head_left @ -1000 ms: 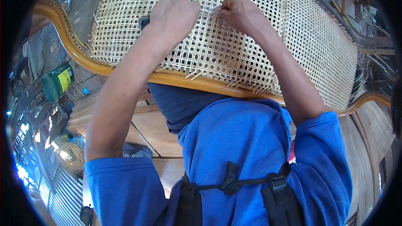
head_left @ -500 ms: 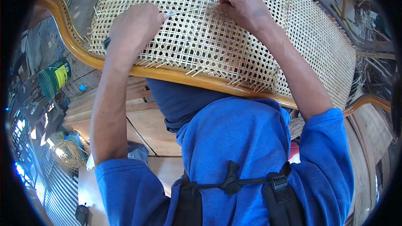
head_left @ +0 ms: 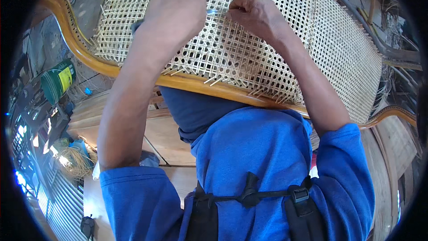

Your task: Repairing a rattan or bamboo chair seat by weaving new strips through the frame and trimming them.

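Observation:
A pale woven cane panel (head_left: 205, 58) spans a curved, varnished wooden frame (head_left: 200, 85) in front of me. My left hand (head_left: 176, 15) is closed around a slim tool whose dark butt (head_left: 137, 26) sticks out behind the fist. Its narrow metal end (head_left: 213, 12) points right over the weave, close to my right fingertips. My right hand (head_left: 256, 15) is pinched at the panel, its fingers curled; what lies between them is too small to make out. Short loose cane ends (head_left: 216, 80) poke out along the near edge of the panel.
A green bucket (head_left: 58, 81) with a yellow label stands at the left. Below it lies a tangled bundle of cane strands (head_left: 75, 160). Wooden boards (head_left: 167, 138) are under the frame. Dark poles and loose cane scraps lie at the far right.
My left hand has moved right and slightly away from me with the tool, bringing its metal end near my right hand. My right hand has shifted slightly left and nearer to me.

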Tool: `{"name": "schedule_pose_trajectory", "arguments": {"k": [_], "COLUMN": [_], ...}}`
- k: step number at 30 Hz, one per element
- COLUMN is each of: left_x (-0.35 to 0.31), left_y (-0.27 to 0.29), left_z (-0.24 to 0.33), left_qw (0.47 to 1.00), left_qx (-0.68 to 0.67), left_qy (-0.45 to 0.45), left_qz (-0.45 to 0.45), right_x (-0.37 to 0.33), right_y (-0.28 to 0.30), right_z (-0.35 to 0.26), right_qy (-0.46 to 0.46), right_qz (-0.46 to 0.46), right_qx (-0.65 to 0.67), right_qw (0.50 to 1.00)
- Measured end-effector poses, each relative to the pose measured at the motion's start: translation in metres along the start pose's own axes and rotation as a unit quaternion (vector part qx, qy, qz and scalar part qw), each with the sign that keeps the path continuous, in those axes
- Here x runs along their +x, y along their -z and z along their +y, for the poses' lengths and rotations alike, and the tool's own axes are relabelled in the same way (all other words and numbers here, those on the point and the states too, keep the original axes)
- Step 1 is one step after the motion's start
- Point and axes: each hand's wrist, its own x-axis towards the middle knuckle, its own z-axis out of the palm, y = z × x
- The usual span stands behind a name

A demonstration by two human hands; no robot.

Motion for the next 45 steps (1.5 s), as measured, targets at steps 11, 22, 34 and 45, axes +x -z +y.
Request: {"name": "schedule_pose_trajectory", "arguments": {"k": [11, 22, 34, 45], "left_x": [0.033, 0.013, 0.010, -0.021], "left_y": [0.000, -0.022, 0.001, -0.011], "left_z": [0.017, 0.013, -0.010, -0.046], "left_qw": [0.988, 0.998, 0.997, 1.000], "left_qx": [0.078, 0.029, 0.043, -0.026], "left_qy": [-0.095, -0.060, 0.005, 0.001], "left_qz": [-0.091, -0.002, -0.067, -0.003], "right_x": [-0.002, 0.001, -0.003, 0.007], "right_y": [0.005, 0.009, -0.020, -0.015], "right_z": [-0.005, -0.006, 0.016, 0.022], "right_qy": [-0.072, -0.094, 0.182, 0.179], "right_qz": [-0.040, -0.089, 0.122, 0.051], "right_qx": [-0.042, -0.064, -0.245, -0.269], "right_qw": [0.996, 0.990, 0.945, 0.945]}}
